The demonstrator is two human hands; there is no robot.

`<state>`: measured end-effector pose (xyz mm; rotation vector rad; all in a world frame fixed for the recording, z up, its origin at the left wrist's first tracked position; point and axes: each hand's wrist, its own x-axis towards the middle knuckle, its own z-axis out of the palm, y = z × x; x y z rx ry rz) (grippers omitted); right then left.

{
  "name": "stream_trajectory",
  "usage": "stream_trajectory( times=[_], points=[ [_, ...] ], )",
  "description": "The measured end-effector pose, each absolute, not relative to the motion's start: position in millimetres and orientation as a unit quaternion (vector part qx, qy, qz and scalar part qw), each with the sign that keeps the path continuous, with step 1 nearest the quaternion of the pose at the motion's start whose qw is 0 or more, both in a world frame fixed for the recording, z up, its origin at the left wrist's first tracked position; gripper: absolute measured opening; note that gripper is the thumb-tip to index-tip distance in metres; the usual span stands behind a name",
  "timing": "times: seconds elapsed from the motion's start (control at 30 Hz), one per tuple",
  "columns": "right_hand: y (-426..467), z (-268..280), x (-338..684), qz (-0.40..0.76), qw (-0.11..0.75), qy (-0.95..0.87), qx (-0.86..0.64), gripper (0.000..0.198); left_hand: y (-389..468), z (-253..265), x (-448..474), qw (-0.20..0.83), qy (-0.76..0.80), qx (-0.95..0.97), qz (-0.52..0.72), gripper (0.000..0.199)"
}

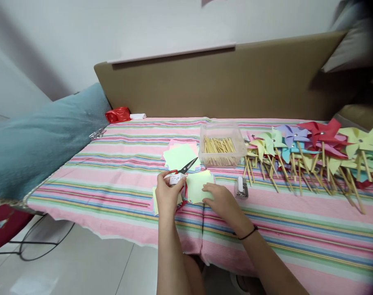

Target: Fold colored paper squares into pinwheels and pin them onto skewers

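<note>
My left hand (168, 196) is closed around a small white box (176, 179) with printing on it. Right behind that box lies a pair of scissors (188, 165) with dark blades and red handles, blades toward the upper right. My right hand (217, 198) rests its fingertips on the right part of a pale green paper stack (196, 186), thumb and fingers apart. Farther back is another pile of paper squares (180, 155), pale green on top with pink edges showing. More coloured paper (155, 201) sticks out beneath my left hand, partly hidden.
A clear plastic box (221, 160) of thin wooden sticks (219, 144) stands behind my right hand. A small metal-and-clear item (241, 187) lies to its right. Many paper pinwheels (321, 132) pile up at right. A red plastic bundle (118, 115) sits by the blue cushion (60, 131).
</note>
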<state>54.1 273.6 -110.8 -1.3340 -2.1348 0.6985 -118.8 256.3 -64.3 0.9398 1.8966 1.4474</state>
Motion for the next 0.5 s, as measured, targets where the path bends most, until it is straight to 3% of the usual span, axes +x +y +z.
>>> stream_trajectory(
  times=[0.17, 0.3, 0.4, 0.5],
  points=[
    [274, -112, 55, 0.253, 0.254, -0.796, -0.488, 0.030, 256, -66, -122, 0.284, 0.715, 0.328, 0.548, 0.056],
    [276, -103, 58, 0.258, 0.281, -0.797, -0.468, 0.013, 255, -64, -123, 0.288, 0.713, 0.331, 0.547, 0.058],
    [278, -91, 64, 0.248, 0.329, -0.781, -0.469, 0.019, 255, -61, -124, 0.278, 0.719, 0.336, 0.541, 0.062],
    [278, -75, 74, 0.210, 0.432, -0.723, -0.497, 0.017, 255, -60, -123, 0.275, 0.721, 0.344, 0.534, 0.062]
  ],
)
